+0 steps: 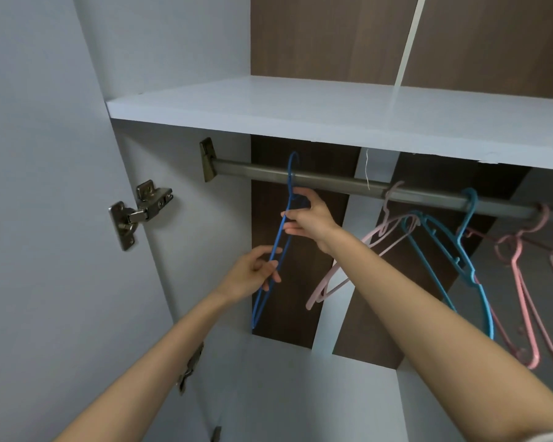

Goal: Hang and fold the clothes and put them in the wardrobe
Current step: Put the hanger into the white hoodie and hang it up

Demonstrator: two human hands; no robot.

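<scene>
Blue hanger (pixel 279 232), head view: thin wire type, bare, seen almost edge-on. Its hook sits over the rail (pixel 332 183) at the left end of the wardrobe, just under the shelf (pixel 300 113). I can't tell if the hook bears on the rail or is lifted just clear.

My right hand (pixel 312 221) pinches the neck just below the hook, fingers (pixel 292 231) and thumb closed on the wire. My left hand (pixel 253 272) is curled round the lower run of the frame, steadying it.

Step, my read: handling an empty hanger at the rail, most likely taking it off to load a garment. No clothes in shot, so hanging proper hasn't started.

Next move needs the hook lifted up and off the rail without hitting the shelf, which sits close above it. Wire looks light and springy, so keep both grips on.

Teal hanger (pixel 460 266) and pink hangers (pixel 521 282) hang further right, well apart from mine.
</scene>
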